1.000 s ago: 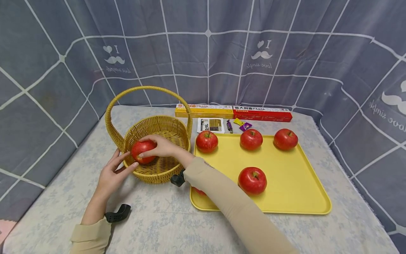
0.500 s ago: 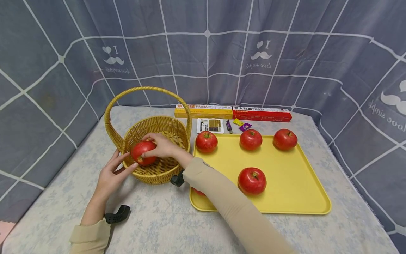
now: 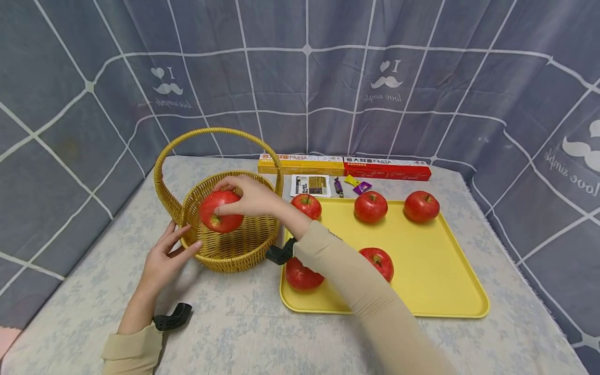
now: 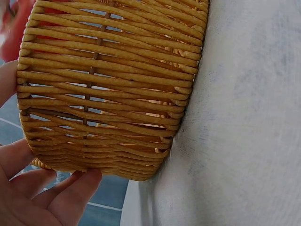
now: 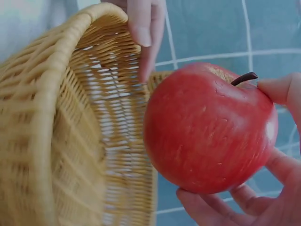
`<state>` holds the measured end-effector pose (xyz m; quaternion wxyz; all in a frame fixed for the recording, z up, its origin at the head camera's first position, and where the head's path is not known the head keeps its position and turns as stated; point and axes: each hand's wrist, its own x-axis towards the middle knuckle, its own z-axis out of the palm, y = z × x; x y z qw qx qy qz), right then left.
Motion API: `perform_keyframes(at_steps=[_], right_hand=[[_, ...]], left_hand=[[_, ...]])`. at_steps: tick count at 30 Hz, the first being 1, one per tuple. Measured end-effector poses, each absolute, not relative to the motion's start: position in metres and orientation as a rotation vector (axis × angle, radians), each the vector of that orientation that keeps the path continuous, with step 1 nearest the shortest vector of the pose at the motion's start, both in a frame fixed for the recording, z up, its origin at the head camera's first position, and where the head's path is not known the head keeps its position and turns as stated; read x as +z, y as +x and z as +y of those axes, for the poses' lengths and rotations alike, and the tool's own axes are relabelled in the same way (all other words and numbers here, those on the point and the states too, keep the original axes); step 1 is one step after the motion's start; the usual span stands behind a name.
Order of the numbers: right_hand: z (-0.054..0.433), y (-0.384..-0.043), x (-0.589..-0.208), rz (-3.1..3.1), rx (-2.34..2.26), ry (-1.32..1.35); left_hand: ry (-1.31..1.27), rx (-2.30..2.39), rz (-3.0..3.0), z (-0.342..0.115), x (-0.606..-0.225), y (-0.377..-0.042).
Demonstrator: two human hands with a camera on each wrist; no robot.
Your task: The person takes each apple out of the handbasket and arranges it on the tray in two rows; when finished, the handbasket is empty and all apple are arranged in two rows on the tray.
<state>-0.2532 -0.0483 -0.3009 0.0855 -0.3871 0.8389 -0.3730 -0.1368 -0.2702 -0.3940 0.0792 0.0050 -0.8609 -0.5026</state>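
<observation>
My right hand [image 3: 253, 197] grips a red apple [image 3: 219, 214] above the wicker basket [image 3: 229, 264]. In the right wrist view the apple [image 5: 207, 129] shows its dark stem, with the thumb near it and fingers underneath. The left hand [image 3: 164, 260] holds the basket's near-left rim. From the left wrist, its fingers [image 4: 75, 197] lie against the woven wall [image 4: 113, 94], and the thumb is at the rim. Inside the basket only bare weave is visible. To the right is a yellow tray [image 3: 436, 276] with several red apples, one [image 3: 302, 274] partly behind the right sleeve.
The basket's tall handle [image 3: 217, 130] arches over it. Behind the tray lie a yellow pasta box [image 3: 300, 165], a red pasta box [image 3: 388, 171], a flat white packet [image 3: 311, 185] and small wrapped candies [image 3: 358, 184]. A grey checked curtain [image 3: 328, 94] surrounds the table.
My right hand has lifted the apple from low inside the basket up and slightly right. The sleeve's shift uncovers the tray's front-left apple. The left hand stays at the rim.
</observation>
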Motion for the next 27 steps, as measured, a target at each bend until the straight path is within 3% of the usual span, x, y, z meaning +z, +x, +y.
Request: perform_keyframes(at_steps=[9, 15, 27], right_hand=[[0.029, -0.239, -0.267, 2.412, -1.132, -1.262], [0.103, -0.234, -0.257, 2.445, -1.270, -1.181], [0.256, -0.222, -0.296, 2.577, -1.273, -0.902]], left_hand=[[-0.034, -1.528, -2.542, -0.271, -0.399, -0.138], [-0.043, -1.538, -2.544, -0.271, -0.400, -0.137], [-0.011, -1.516, -2.547, -0.270, -0.397, -0.137]])
